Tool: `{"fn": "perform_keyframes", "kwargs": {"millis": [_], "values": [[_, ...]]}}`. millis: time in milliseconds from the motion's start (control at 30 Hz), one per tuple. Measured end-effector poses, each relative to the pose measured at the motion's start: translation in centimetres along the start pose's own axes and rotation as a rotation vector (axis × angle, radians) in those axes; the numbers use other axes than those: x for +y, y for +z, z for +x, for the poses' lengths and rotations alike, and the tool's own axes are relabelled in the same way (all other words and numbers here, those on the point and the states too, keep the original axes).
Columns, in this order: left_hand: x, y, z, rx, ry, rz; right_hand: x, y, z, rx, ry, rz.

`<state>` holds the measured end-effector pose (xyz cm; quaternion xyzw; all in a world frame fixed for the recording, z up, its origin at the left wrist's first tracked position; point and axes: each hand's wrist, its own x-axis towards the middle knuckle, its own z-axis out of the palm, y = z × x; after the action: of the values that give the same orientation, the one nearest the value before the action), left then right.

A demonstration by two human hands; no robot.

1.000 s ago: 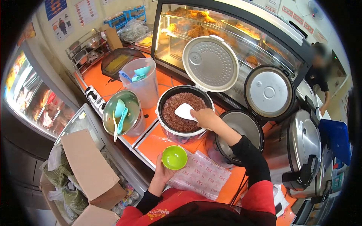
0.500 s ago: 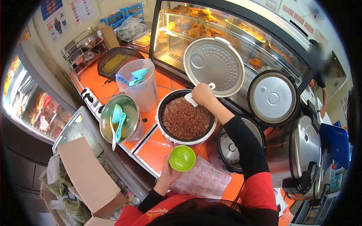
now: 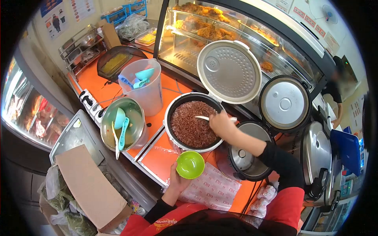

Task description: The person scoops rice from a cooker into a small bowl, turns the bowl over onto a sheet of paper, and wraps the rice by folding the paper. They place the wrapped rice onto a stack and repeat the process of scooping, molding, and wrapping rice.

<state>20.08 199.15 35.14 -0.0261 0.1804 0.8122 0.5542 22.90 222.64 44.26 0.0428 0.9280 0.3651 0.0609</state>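
My left hand (image 3: 179, 179) holds a small green bowl (image 3: 190, 165) just below the open rice cooker (image 3: 169, 131). The bowl is empty inside. Reddish-brown rice (image 3: 193, 125) lies in the cooker's pot, whose round lid (image 3: 229, 71) stands raised behind it. Over the right side of the pot, my right hand (image 3: 222, 125) is closed round a white paddle (image 3: 202, 117), its blade at the rice surface. A sheet of printed paper (image 3: 212, 187) lies below and to the right of the bowl.
At left stand a metal pot (image 3: 136, 135) with ladles and a clear plastic jug (image 3: 151, 94). More cookers (image 3: 252, 151) are on the right. A glass food case (image 3: 244, 35) stands behind. An open cardboard box (image 3: 90, 185) is at lower left. Another person (image 3: 334, 92) is at far right.
My right hand has moved down and right, and the paddle has turned to lie flatter across the rice. My left hand holds the bowl in nearly the same place.
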Motion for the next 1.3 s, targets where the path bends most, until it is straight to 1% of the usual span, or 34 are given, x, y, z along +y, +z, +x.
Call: {"fn": "perform_keyframes", "kwargs": {"millis": [33, 100, 133, 200, 300, 400, 433, 533, 633, 667, 733, 767, 833, 867, 933, 1033, 1067, 1133, 1233, 1300], "values": [[0.1, 0.0, 0.0, 0.004, -0.005, 0.019, 0.9, 0.4, 0.5, 0.016, 0.059, 0.041], [0.4, -0.5, -0.1, -0.045, -0.059, -0.053, 3.4, 0.1, 2.4, 0.078, 0.156, 0.100], [0.4, -0.7, -0.1, -0.068, -0.085, -0.092, 4.0, 0.4, 3.6, 0.171, 0.158, 0.087], [0.6, -0.1, -0.2, -0.085, -0.097, -0.054, 4.1, 1.4, 6.7, 0.285, 0.179, 0.100], [0.5, 1.0, -0.3, -0.079, -0.061, 0.010, 2.7, 2.8, 11.9, 0.052, 0.115, 0.351], [0.4, 1.1, -0.3, -0.085, -0.030, 0.043, 3.7, 2.4, 12.5, 0.063, -0.072, 0.373], [0.3, 1.0, -0.4, -0.094, -0.025, 0.048, 4.0, 2.3, 12.4, 0.014, -0.013, 0.417], [0.2, 1.1, -0.4, -0.106, -0.013, 0.040, 4.0, 2.8, 11.9, -0.036, -0.018, 0.449], [-0.2, 1.1, -0.4, -0.007, 0.024, 0.033, 2.8, 1.9, 9.8, -0.052, -0.109, 0.416], [-0.1, 1.1, -0.3, -0.008, 0.018, 0.019, 2.1, 1.7, 9.0, -0.050, -0.143, 0.392], [-0.1, 1.0, -0.1, -0.010, 0.013, -0.016, 0.1, 2.2, 7.0, -0.005, -0.061, 0.446], [0.0, 0.9, -0.1, -0.015, 0.002, 0.009, -0.1, 1.4, 5.7, 0.022, -0.060, 0.391], [0.5, 0.5, -0.3, -0.019, -0.030, 0.066, 1.2, 1.3, 4.2, 0.077, -0.033, 0.403], [0.7, 0.6, -0.9, 0.016, -0.045, 0.082, 1.6, 1.1, 3.6, 0.102, -0.014, 0.412], [1.4, 2.1, -1.0, 0.038, -0.053, 0.117, 3.7, 1.1, 4.3, 0.139, 0.111, 0.361], [1.8, 3.3, -1.1, -0.003, -0.055, 0.162, 4.1, 5.2, 6.6, 0.209, 0.316, 0.305], [1.6, 3.3, -1.0, -0.002, -0.035, 0.161, 3.7, 6.3, 7.3, 0.152, 0.351, 0.360], [1.2, 3.2, -1.1, 0.025, 0.002, 0.157, 3.3, 7.0, 8.1, 0.054, 0.322, 0.489], [1.4, 3.2, -1.2, 0.050, -0.031, 0.178, 3.4, 6.0, 7.6, -0.087, 0.284, 0.556], [1.7, 2.2, -0.9, -0.054, -0.055, 0.167, 3.1, 5.3, 7.1, -0.130, 0.261, 0.558]]}}
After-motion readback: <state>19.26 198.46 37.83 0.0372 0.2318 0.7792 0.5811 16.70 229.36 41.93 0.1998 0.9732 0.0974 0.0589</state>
